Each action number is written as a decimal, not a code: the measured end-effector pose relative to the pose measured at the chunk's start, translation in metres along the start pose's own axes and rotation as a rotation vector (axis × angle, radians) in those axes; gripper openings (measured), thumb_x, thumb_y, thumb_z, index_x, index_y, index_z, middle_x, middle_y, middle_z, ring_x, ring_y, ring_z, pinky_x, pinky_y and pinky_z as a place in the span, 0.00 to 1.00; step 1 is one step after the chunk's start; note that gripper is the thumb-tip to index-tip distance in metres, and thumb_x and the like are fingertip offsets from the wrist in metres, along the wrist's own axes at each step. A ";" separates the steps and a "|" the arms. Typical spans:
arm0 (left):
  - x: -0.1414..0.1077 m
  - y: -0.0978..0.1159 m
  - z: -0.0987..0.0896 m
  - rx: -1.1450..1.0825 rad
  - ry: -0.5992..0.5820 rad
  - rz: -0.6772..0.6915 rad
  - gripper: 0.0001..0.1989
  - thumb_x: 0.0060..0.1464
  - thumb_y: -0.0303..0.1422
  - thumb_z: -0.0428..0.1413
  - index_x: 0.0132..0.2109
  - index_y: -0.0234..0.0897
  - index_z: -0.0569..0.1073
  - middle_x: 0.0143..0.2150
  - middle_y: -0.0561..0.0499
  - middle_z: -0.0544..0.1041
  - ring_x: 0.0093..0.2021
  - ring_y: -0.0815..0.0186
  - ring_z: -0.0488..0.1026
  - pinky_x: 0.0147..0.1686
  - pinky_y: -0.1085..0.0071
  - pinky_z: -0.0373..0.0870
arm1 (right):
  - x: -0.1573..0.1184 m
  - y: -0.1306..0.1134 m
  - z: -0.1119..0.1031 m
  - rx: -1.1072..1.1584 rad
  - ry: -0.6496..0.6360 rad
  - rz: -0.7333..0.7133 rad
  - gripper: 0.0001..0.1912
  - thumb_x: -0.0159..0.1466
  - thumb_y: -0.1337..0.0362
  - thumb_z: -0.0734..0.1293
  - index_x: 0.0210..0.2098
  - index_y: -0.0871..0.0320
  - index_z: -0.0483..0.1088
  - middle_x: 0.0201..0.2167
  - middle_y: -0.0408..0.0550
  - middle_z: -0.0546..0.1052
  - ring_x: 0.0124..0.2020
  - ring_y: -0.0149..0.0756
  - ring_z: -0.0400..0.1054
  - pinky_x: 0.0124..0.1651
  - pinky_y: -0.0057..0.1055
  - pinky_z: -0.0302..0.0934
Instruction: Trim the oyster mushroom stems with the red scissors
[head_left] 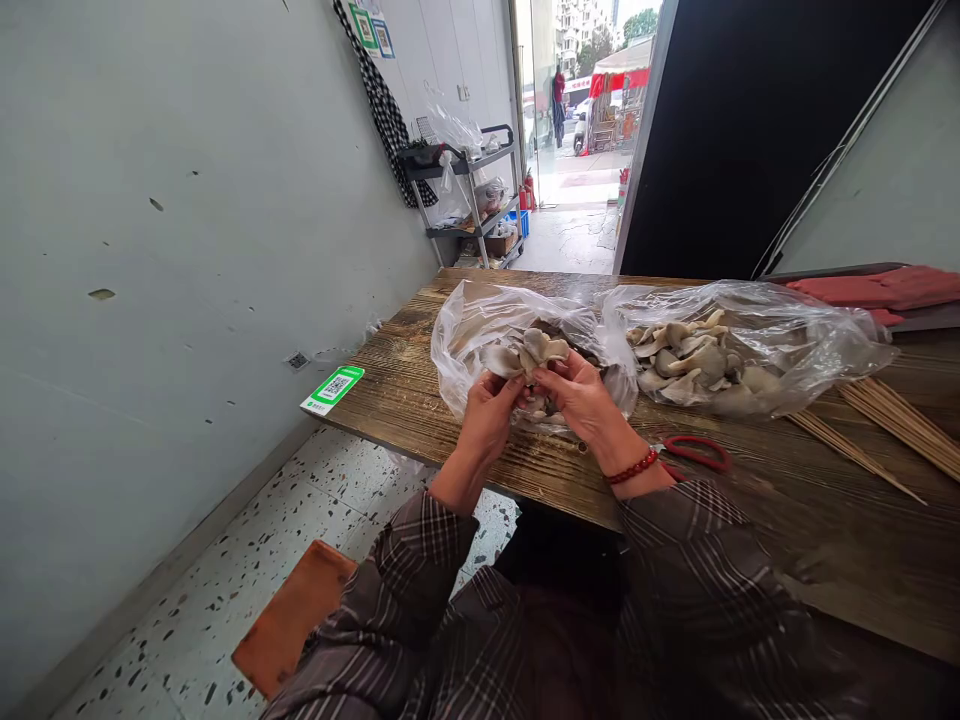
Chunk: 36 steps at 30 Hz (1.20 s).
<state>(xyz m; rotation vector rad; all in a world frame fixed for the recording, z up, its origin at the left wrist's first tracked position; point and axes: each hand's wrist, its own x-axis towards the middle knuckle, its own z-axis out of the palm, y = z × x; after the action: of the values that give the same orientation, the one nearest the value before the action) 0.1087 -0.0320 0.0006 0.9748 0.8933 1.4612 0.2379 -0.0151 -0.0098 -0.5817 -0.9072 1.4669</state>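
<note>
Around mid-frame, a clump of grey mushrooms [531, 350] pinched between two bare hands, over an opened plastic bag [459, 335]

So the clump sits right at the fingertips, poking up above them; left hand [486, 418] grips it from the left side, thumb and fingers closed in, and right hand [589, 402] pinches it from the right, just as narrow; hands are nearly touching; over in the right half of the frame, just beyond the right hand, a second bag [814, 350] has more loose mushrooms [690, 362]; red-handled scissors [697, 452] lie by the right wrist, wooden skewers [900, 420] at far right
</note>
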 end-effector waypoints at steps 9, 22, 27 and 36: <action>0.002 -0.003 0.015 -0.167 0.102 -0.059 0.12 0.40 0.30 0.67 0.34 0.33 0.74 0.28 0.55 0.74 0.25 0.75 0.67 0.25 0.76 0.62 | 0.000 0.010 0.005 0.142 0.072 0.002 0.19 0.48 0.58 0.81 0.35 0.54 0.73 0.29 0.37 0.79 0.24 0.28 0.71 0.28 0.28 0.69; 0.010 -0.006 0.003 -0.319 0.180 -0.195 0.05 0.46 0.26 0.60 0.33 0.34 0.72 0.28 0.54 0.74 0.26 0.73 0.69 0.27 0.75 0.65 | 0.007 0.005 0.001 0.144 0.201 -0.081 0.20 0.48 0.57 0.81 0.36 0.52 0.73 0.34 0.41 0.80 0.34 0.32 0.74 0.37 0.30 0.71; 0.006 -0.003 0.002 -0.148 0.052 -0.102 0.11 0.40 0.31 0.67 0.33 0.32 0.77 0.30 0.52 0.77 0.28 0.72 0.71 0.25 0.75 0.61 | 0.005 0.010 0.002 -0.153 0.144 -0.146 0.21 0.50 0.56 0.79 0.39 0.53 0.72 0.38 0.43 0.80 0.38 0.36 0.74 0.43 0.33 0.69; 0.005 -0.007 0.008 -0.086 0.129 -0.076 0.20 0.32 0.33 0.74 0.34 0.34 0.77 0.31 0.52 0.79 0.29 0.70 0.72 0.29 0.72 0.67 | 0.004 0.013 -0.003 -0.375 0.160 -0.164 0.19 0.49 0.58 0.78 0.36 0.53 0.71 0.32 0.39 0.79 0.34 0.34 0.72 0.39 0.31 0.67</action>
<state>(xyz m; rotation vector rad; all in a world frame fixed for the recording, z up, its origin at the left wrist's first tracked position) 0.1179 -0.0258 -0.0021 0.7820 0.9422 1.4978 0.2321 -0.0097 -0.0208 -0.8663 -1.0840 1.0918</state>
